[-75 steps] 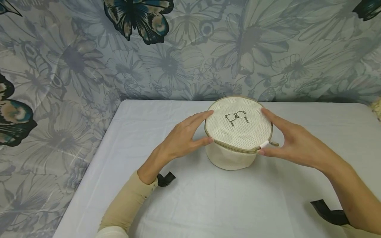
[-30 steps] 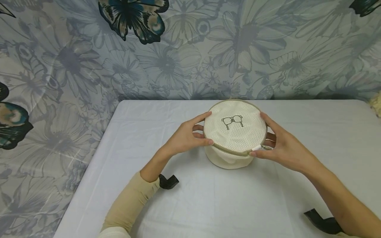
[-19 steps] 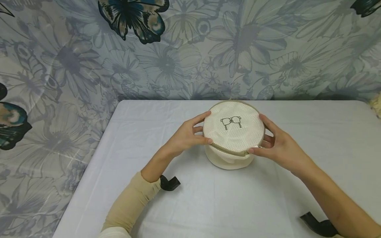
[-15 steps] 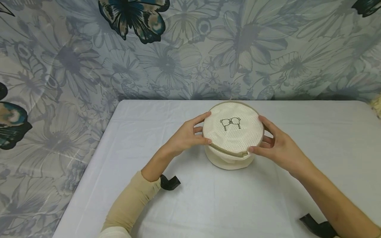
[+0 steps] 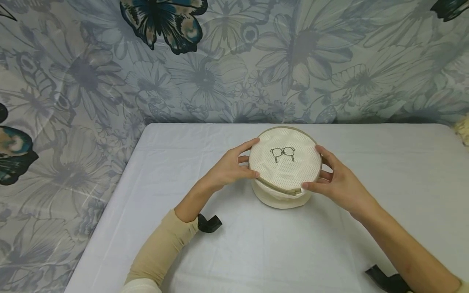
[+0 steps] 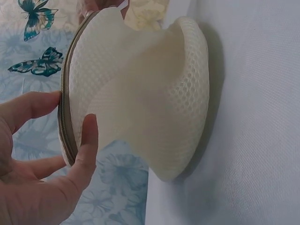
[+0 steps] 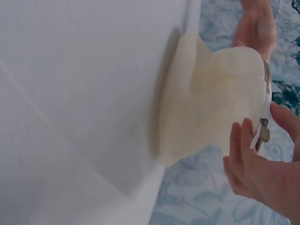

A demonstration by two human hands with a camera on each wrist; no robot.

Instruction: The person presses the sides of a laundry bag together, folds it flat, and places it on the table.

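Observation:
Between my two hands stands a round cream mesh laundry bag point(image 5: 285, 167), with a zip point(image 6: 65, 98) around its top and a dark line drawing on the lid. My left hand point(image 5: 229, 167) grips the left side of the rim, thumb at the front, index finger at the back and other fingers against the side. On the right side, my right hand point(image 5: 338, 179) holds the rim in the same manner. The zip pull point(image 7: 265, 132) hangs by the right fingers in the right wrist view. The bag's soft side wall point(image 6: 140, 93) is creased and sunken; its base touches the table.
A white cloth covers the table point(image 5: 278, 256), whose back edge lies just behind the bag. Beyond it hangs a floral backdrop point(image 5: 205, 81) with butterflies. Something yellowish point(image 5: 462, 129) shows at the far right edge.
Both hands' fingers have curled in below the rim. My right hand has moved left, the lid has turned with the zip end going toward the front left, and the top sits slightly lower.

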